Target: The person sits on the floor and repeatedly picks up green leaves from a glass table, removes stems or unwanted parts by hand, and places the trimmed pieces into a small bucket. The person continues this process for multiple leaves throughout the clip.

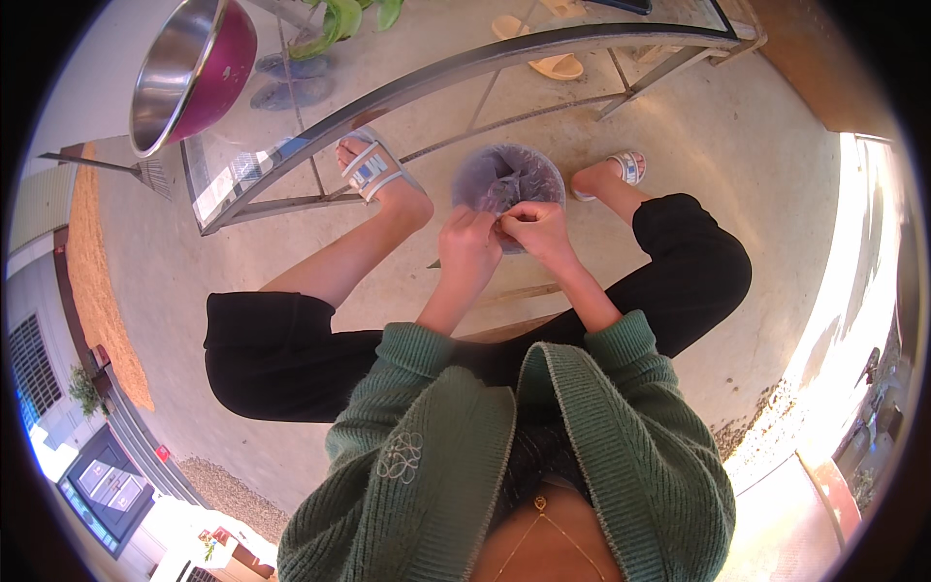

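My left hand and my right hand meet with fingertips together over the near side of a waste bin. Between the pinched fingers is a small item, mostly hidden, so I cannot tell what it is. The bin stands on the floor between my feet, lined with a crumpled see-through plastic bag. Beyond it is a glass-topped table with a metal frame. A steel bowl, magenta outside, sits at its left end, beside curved green plant pieces.
Yellow slippers and a pair of dark shoes show through the glass. A dark object lies at the table's far edge. To the left are a rake and spread grain-like material. A small green scrap lies near my left wrist.
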Motion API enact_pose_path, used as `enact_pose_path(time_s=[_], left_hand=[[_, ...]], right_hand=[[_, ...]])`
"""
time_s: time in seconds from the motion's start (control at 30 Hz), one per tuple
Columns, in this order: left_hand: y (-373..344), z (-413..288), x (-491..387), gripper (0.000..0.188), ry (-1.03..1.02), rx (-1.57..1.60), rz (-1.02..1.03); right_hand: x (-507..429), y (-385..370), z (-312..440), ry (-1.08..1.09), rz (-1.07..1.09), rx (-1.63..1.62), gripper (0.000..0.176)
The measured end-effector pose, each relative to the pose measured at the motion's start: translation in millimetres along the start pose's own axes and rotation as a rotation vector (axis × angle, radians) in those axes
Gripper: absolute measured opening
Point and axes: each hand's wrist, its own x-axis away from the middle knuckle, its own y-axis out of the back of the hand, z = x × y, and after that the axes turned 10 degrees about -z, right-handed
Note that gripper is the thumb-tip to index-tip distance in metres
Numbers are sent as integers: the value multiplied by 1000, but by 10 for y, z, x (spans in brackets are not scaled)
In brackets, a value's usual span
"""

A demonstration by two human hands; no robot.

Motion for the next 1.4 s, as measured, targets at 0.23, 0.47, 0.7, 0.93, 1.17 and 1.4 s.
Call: enact_pose_path(time_s=[0.23,0.47,0.7,0.93,1.17,1.4], left_hand=[[-15,7,2,9,19,34,-19],[-59,47,10,8,267,117,-52],[-147,301,50,11,681,438,74],[-172,348,77,9,883,650,79],[-100,343,73,14,1102,874,54],[-51,337,36,15,1247,966,29]], right_hand=[[-5,-9,-38,-23,-5,-70,8],[-23,8,-16,-67,-4,-174,9],[-5,40,123,-162,20,-194,11],[24,49,242,-216,3,-233,12],[27,52,270,-236,8,-321,12],[57,66,353,-268,-42,-402,10]])
